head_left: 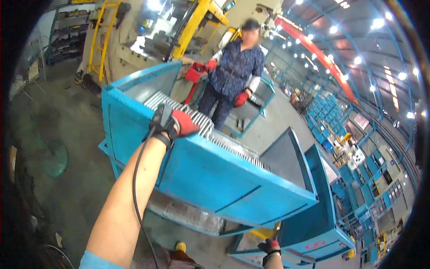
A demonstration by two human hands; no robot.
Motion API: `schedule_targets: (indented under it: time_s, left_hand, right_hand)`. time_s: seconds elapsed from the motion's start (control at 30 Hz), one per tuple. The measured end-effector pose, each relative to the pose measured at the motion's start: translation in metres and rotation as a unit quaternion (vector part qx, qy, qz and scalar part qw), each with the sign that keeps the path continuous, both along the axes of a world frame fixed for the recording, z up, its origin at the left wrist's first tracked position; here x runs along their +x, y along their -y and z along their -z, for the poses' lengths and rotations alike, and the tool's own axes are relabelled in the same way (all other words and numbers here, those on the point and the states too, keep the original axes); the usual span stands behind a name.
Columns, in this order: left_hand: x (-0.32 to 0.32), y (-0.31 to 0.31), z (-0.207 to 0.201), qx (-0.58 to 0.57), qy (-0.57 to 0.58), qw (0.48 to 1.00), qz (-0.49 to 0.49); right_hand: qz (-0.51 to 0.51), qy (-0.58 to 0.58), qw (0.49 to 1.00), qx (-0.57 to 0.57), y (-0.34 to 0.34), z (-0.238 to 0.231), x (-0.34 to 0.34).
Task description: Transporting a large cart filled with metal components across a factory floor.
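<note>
My left hand [182,124], in a red glove, grips the near rim of a large blue metal bin [210,179], its fingers folded over the edge. A dark device [161,120] with a cable is strapped at that wrist. Just beyond the hand, inside the bin, stands a row of thin grey metal pieces [204,125], packed side by side. Low in the picture, my right hand [269,246], in a dark and red glove, hangs apart from the bin. Its fingers are partly spread, and nothing shows in them.
Across the bin stands a person [239,67] in dark patterned clothes and red gloves, one hand by a red stand [193,76]. A second blue bin [309,224] is at the right. Yellow ladder [102,40] and machinery rise behind; blue racks [324,114] stand farther right.
</note>
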State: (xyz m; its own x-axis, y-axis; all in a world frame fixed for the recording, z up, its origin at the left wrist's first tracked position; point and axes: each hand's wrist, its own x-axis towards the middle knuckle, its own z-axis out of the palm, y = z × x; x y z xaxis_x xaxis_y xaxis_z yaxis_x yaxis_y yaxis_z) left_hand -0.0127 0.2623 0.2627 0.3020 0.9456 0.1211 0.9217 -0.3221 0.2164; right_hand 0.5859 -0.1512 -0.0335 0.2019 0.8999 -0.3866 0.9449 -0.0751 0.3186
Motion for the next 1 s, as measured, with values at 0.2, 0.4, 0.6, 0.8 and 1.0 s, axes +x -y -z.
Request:
schedule_targets:
  time_s: [0.2, 0.4, 0.6, 0.8, 1.0]
  left_hand:
    - [-0.015, -0.056, 0.065, 0.206, -0.138, 0.969, -0.015]
    - [-0.018, -0.049, 0.057, 0.131, 0.06, 0.972, -0.188]
    - [-0.09, -0.136, 0.157, 0.192, 0.013, 0.948, -0.252]
    - [-0.02, -0.096, 0.1, 0.168, 0.084, 0.96, -0.207]
    - [-0.041, -0.064, 0.079, 0.159, 0.057, 0.951, -0.258]
  right_hand:
    - [0.23, -0.215, 0.942, 0.118, -0.028, -0.007, -0.038]
    - [0.252, -0.251, 0.927, 0.125, -0.067, 0.001, -0.047]
    - [0.209, -0.288, 0.929, 0.104, -0.122, 0.015, -0.069]
    - [0.27, -0.284, 0.91, 0.135, -0.085, 0.006, -0.045]
    - [0.254, -0.306, 0.908, 0.132, -0.091, 0.01, -0.053]
